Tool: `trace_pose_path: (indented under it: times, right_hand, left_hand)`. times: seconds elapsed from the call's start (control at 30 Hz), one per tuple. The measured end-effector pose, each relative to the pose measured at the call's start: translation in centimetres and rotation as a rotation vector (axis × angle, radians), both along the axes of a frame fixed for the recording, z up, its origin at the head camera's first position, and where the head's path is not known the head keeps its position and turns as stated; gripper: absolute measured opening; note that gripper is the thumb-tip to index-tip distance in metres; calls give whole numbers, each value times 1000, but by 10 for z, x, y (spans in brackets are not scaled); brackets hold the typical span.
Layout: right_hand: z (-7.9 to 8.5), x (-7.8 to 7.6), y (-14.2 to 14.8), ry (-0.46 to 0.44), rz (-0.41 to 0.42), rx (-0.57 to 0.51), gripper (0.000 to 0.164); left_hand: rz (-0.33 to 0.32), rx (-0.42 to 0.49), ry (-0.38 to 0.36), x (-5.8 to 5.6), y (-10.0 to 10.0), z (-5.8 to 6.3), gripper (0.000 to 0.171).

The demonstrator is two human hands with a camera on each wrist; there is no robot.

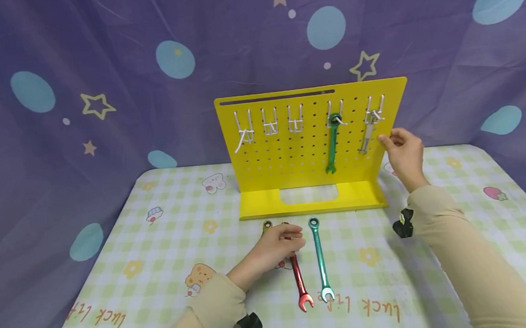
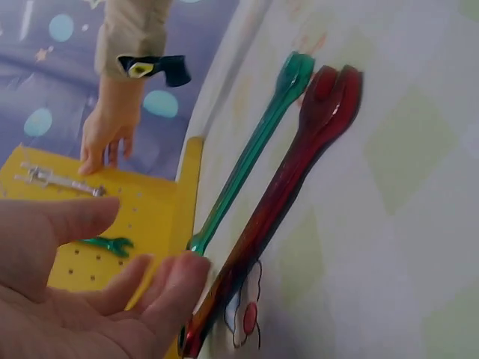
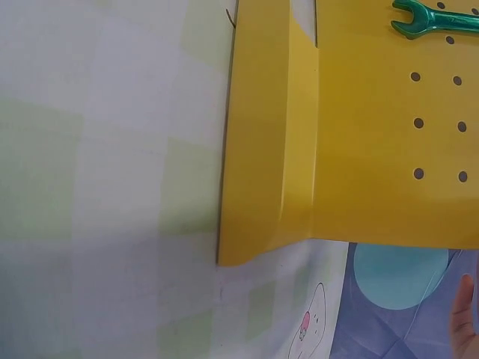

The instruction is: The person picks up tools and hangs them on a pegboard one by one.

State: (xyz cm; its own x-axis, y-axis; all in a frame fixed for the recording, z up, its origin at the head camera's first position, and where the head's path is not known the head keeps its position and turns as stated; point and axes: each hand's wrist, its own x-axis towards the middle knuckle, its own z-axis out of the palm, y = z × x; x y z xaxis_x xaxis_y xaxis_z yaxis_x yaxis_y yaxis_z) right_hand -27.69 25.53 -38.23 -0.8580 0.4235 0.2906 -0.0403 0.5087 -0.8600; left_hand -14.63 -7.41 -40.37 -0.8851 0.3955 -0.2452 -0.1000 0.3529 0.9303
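My left hand (image 1: pixel 276 245) hovers over the red wrench (image 1: pixel 300 284), covering its upper part in the head view. In the left wrist view its fingers are loosely bent, with a gap between thumb and fingertips and nothing in it. A yellow-green wrench (image 1: pixel 267 225) shows only its ring end beside that hand. To the right lies a teal wrench (image 1: pixel 321 262). At the right edge of the yellow pegboard (image 1: pixel 291 167) is my right hand (image 1: pixel 405 155), its thumb at the edge and the other fingers loosely bent outside it.
A green wrench (image 1: pixel 333 145) and a silver wrench (image 1: pixel 369 135) hang on white hooks at the board's right. Several other white hooks (image 1: pixel 271 127) at its left hold nothing. The board's base (image 1: pixel 261 205) stands on a checked tablecloth (image 1: pixel 195 241), before a purple curtain (image 1: pixel 118 31).
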Motion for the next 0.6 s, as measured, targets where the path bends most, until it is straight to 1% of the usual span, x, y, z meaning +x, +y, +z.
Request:
trace_pose_path:
  times: [0.07,0.17,0.3,0.37,0.47,0.6]
  right_hand:
    - [0,0,0,1,3,1,45]
    - [-1,0,0,5,4,-4,45]
    - [1,1,1,-9,6,-12,46]
    - [2,1,1,-20,8,-19,46]
    - [3,1,2,-31,10,-22,45]
    - [2,1,2,-23,13,-23,43]
  left_hand:
    - [-28,-49,4,2,5,-1,42]
    - [-64,-98,18,5,12,-4,43]
    - [-87,-166,57,6,22,-5,44]
    - [-91,-218,96,6,28,-6,45]
    - [-87,-334,167,5,36,-6,44]
    - [-95,-486,280,3,45,-10,33]
